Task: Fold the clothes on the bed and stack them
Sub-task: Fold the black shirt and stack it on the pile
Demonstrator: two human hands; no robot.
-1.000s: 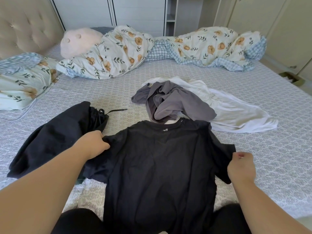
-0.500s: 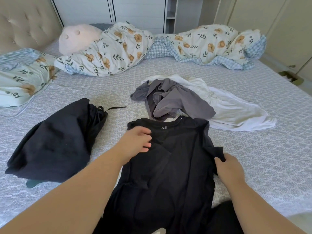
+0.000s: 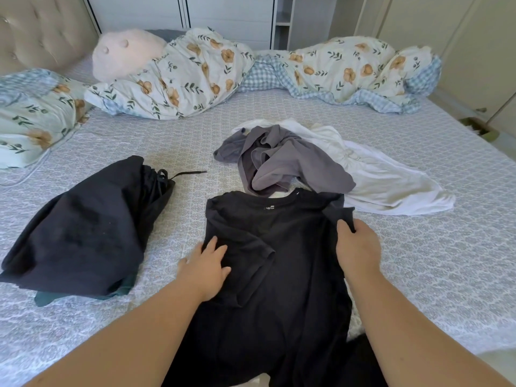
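The job looks to me less than half done. One pile of dark clothes (image 3: pixel 83 233) lies folded, loosely, on the left of the bed (image 3: pixel 446 261), with a teal edge poking out beneath it and a drawstring trailing toward the middle; that seems to be the start of the stack. The black tee (image 3: pixel 279 261) is the piece in hand: it lies flat near the bed's front edge, directly before the person, collar away from them, its left sleeve already turned in over the chest. The left hand (image 3: pixel 206 269) rests flat on that folded side, fingers straight and spread, pressing the cloth down and gripping nothing. The right hand (image 3: pixel 357 247) has its fingers curled round the right sleeve and is lifting it inward, so I judge the second side fold to be under way, with the lengthwise fold and the move to the pile still to come. Beyond the collar a grey garment (image 3: pixel 284 163) lies crumpled on top of a white garment (image 3: pixel 391 185), both unfolded and touching the tee's neckline. As for containers, I see none holding clothes; a small box-like thing at the far right beside the bed is too unclear to tell what it is or holds. A rumpled floral duvet (image 3: pixel 195 76) and a pink cushion (image 3: pixel 125 51) sit along the far side.
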